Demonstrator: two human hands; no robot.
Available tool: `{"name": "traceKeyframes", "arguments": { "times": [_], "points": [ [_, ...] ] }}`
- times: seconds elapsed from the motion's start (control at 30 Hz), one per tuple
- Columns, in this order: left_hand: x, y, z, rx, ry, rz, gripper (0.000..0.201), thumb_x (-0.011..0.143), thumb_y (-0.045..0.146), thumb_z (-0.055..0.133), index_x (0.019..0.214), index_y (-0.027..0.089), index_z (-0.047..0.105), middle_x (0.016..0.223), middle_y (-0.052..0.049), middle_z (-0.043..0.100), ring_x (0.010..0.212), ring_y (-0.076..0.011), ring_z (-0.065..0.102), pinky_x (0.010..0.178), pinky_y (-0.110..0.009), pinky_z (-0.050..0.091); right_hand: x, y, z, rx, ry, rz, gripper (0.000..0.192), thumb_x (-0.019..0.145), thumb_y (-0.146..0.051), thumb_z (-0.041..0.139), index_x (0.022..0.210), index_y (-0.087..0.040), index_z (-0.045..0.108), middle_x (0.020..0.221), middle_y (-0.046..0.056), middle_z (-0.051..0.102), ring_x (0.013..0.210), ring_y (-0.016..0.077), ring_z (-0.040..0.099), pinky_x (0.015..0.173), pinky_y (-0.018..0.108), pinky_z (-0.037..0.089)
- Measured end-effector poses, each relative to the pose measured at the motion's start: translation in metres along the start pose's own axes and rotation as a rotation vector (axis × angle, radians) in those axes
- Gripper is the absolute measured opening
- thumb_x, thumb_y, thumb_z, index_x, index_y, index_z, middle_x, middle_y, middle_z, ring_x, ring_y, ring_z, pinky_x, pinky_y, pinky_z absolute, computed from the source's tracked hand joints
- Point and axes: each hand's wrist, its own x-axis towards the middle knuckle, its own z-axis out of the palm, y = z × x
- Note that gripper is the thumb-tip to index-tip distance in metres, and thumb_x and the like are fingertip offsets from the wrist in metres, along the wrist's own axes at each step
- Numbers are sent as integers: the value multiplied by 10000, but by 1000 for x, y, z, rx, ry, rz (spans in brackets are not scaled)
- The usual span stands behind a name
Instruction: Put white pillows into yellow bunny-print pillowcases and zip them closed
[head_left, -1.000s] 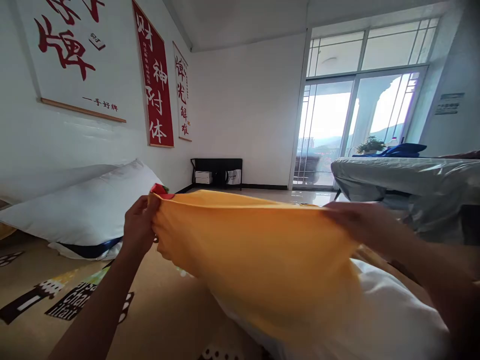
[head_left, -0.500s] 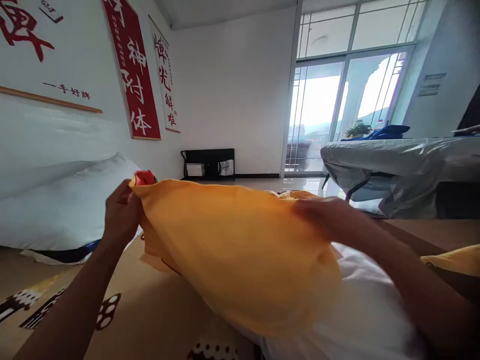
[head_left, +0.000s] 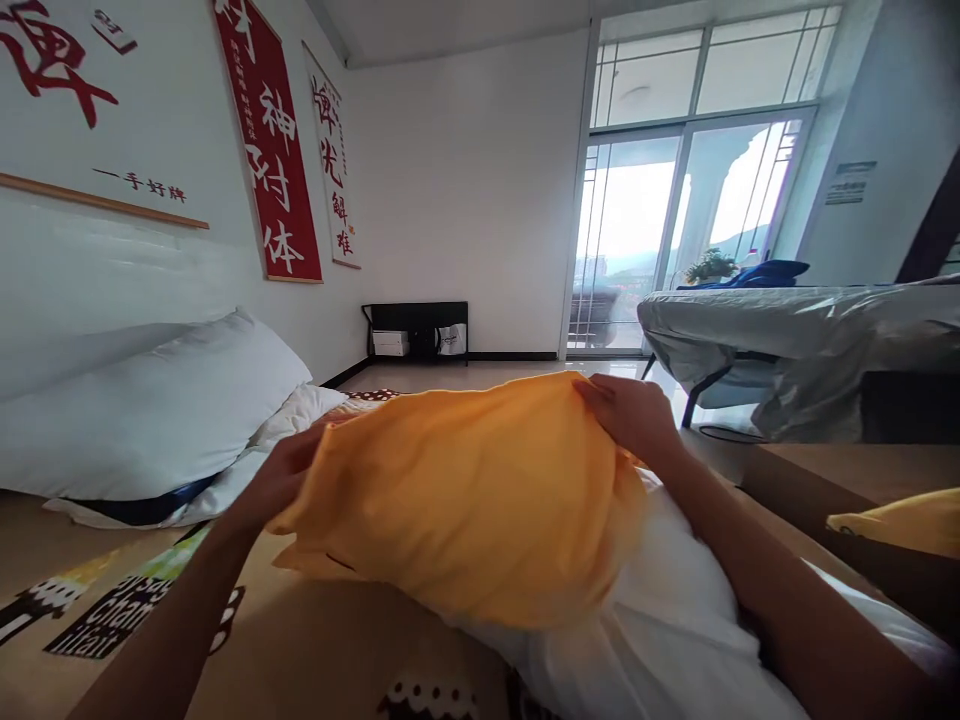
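Two hands hold a yellow pillowcase over a white pillow.
The left hand [head_left: 281, 475] grips the left edge of the yellow pillowcase [head_left: 465, 490]; the right hand [head_left: 630, 415] pinches its upper right corner. The pillowcase stretches between them, covering the near end of the white pillow [head_left: 660, 620].

Yellow pillowcase [head_left: 465, 490] gripped at 9 o'clock by left hand [head_left: 281, 470] and at 2 o'clock by right hand [head_left: 630, 415], over white pillow [head_left: 675, 620]; second pillow [head_left: 142, 410] at 9 o'clock.
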Motion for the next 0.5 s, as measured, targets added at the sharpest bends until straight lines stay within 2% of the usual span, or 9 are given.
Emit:
{"name": "traceKeyframes", "arguments": {
  "times": [0.07,0.17,0.23,0.3,0.37,0.43,0.5],
  "points": [
    [-3,-5,8,90,-39,95,421,553,326,822,940,206,707,973,-74,686,980,-283,613,723,-315,530,5,-2,7,-55,-47,21,448,924,-468,337,731,-227,663,728,62,689,701,216,605,549,287,271],
    [0,-14,16,180,28,213,387,681,439,741,969,197,656,976,-63,664,924,-216,611,711,-260,499,8,-7,13,-96,-98,19,477,946,-466,313,838,-240,718,798,82,718,769,244,636,565,299,300],
    [3,-21,15,149,105,182,381,743,535,661,907,194,624,849,-37,650,786,-176,603,634,-240,477,9,-11,14,-106,-108,13,480,952,-467,306,883,-245,727,828,89,727,796,260,647,574,309,314],
    [4,-27,10,96,139,136,416,743,587,636,891,199,609,764,-24,634,709,-172,588,585,-246,458,9,-15,12,-111,-110,-1,471,957,-461,306,918,-247,724,862,91,731,821,269,654,584,316,324],
    [2,-35,3,82,88,126,438,696,553,694,951,205,617,819,-44,656,775,-210,608,633,-278,478,9,-18,10,-116,-124,-9,459,960,-443,305,928,-244,718,885,90,731,839,271,657,591,317,326],
    [0,-44,1,121,34,151,507,642,463,755,1054,209,603,1010,-77,665,939,-258,610,756,-317,496,8,-20,10,-111,-142,-23,453,962,-428,303,906,-242,712,894,82,731,849,268,657,597,317,328],
    [-3,-54,3,186,73,208,532,655,413,735,1117,209,568,1156,-93,625,1043,-273,585,835,-341,486,8,-20,13,-94,-158,-38,453,962,-421,300,878,-245,709,903,71,732,858,266,655,604,319,332]
  ]
}}
